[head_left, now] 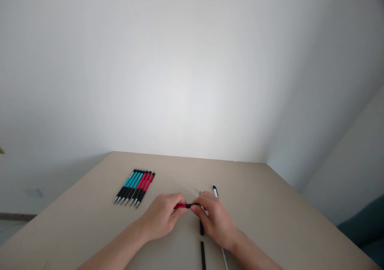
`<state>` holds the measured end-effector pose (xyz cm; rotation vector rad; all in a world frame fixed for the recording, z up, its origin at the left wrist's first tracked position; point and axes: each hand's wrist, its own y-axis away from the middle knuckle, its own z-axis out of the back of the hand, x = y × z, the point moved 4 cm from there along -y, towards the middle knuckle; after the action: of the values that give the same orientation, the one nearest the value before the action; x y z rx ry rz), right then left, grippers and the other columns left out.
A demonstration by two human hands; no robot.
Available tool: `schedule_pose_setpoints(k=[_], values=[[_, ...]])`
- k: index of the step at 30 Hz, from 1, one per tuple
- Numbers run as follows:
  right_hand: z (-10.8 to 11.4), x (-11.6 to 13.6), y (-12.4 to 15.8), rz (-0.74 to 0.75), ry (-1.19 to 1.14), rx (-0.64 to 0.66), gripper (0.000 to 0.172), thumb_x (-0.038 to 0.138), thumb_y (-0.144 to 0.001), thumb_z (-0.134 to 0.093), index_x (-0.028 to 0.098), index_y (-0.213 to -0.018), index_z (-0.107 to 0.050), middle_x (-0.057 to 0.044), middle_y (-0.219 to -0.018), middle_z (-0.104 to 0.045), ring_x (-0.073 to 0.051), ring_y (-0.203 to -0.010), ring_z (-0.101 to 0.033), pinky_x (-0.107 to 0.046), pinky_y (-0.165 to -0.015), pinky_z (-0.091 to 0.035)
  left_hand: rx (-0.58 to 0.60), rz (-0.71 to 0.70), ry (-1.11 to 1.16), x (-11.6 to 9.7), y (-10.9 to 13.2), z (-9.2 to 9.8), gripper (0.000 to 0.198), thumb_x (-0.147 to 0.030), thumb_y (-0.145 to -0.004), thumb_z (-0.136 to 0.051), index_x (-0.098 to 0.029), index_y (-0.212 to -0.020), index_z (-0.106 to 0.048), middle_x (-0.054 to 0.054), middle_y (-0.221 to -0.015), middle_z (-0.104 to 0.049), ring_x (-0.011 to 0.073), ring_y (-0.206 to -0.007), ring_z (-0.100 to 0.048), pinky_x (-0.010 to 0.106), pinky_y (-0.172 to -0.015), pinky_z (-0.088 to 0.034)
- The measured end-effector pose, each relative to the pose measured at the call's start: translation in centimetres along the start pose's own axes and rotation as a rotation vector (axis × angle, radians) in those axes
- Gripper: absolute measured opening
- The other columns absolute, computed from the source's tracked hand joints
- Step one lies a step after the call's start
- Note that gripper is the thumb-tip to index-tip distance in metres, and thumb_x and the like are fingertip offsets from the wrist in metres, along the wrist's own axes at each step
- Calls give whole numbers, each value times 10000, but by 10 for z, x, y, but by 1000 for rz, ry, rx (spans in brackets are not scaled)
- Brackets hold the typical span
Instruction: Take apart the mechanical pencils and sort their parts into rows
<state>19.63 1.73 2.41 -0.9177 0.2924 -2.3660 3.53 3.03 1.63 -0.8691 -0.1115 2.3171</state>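
Observation:
A red and black pen [189, 205] lies level between my two hands above the table. My left hand [163, 216] is closed on its red part, fingertips pinching. My right hand [214, 218] pinches the black part from the other side, and its fingers hide that end. Below the right hand a black piece [202, 227] rests on the table, partly covered. Nearer to me lies a second black stick-like piece [203, 255]. Beyond the right hand shows a white piece with a black end [215, 191].
At the left, several pens [135, 187] lie side by side in a row, blue and red with black grips and silver tips. A thin white rod [224, 258] extends from under my right wrist. The beige table [246, 182] meets a white wall [186, 82]. Dark teal fabric [366, 222] is at the right.

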Motion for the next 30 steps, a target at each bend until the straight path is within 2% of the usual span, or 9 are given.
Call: schedule_pose_setpoints(k=[4,7,14,25,30], values=[[3,3,-1,32,-20,-18,209,278,-940,-473,182,-847,-634,-41,-773,-610,-162,-745,-527,-257,-658,-371,-10,-10,11,-2,0,-1,157,-234,-913,-474,-192,-768,-519,-24,-685,-575,135,-643,-526,216,-594,-328],[2,2,-3,-4,-35,-21,201,283,-932,-484,183,-842,-633,-27,-748,-608,-148,-695,-521,-248,-626,-362,-24,-16,2,-4,-1,-1,182,-233,-921,-451,-194,-753,-506,-23,-665,-555,135,-624,-512,220,-576,-315],[0,-6,-4,-104,-14,-54,307,334,-923,-498,172,-682,-598,-1,-621,-565,-123,-589,-487,-239,-560,-318,-27,-8,-24,-6,0,1,155,-228,-906,-467,-197,-760,-511,-26,-668,-551,133,-625,-509,218,-581,-319],[6,1,-4,14,-60,-72,176,275,-922,-503,181,-820,-611,-26,-733,-584,-145,-678,-513,-248,-613,-371,-35,19,-30,-6,0,1,150,-243,-893,-489,-197,-752,-511,-35,-646,-537,128,-603,-490,221,-567,-307],[9,3,-3,16,-66,-68,160,278,-916,-508,181,-858,-622,-32,-754,-588,-149,-690,-513,-257,-619,-374,-32,37,-29,-5,-1,1,185,-256,-895,-488,-194,-724,-521,-32,-634,-534,129,-599,-490,221,-562,-307]])
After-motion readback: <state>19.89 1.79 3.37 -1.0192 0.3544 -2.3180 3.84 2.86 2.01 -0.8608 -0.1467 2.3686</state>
